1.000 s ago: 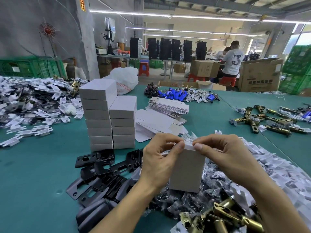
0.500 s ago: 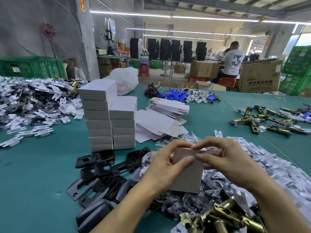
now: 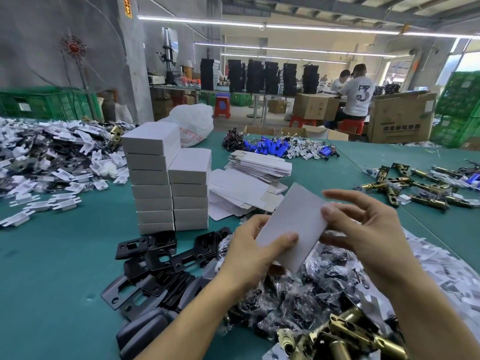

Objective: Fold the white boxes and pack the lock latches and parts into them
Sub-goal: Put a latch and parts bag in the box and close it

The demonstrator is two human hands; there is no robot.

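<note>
Presently, my left hand (image 3: 249,252) grips the white box (image 3: 291,222), tilted above the bagged parts (image 3: 298,297); my right hand (image 3: 363,229) is relaxed, thumb at its edge. Closing appears finished; next, place it on the shorter stack (image 3: 191,188).

- The box (image 3: 291,227), upright before, now leans toward the upper right, higher in the frame.
- The left hand (image 3: 249,255) has shifted to its lower end, thumb across the face.
- The right hand (image 3: 363,229) has let go of the top flap, and its fingers (image 3: 342,197) are spread loosely.
</note>
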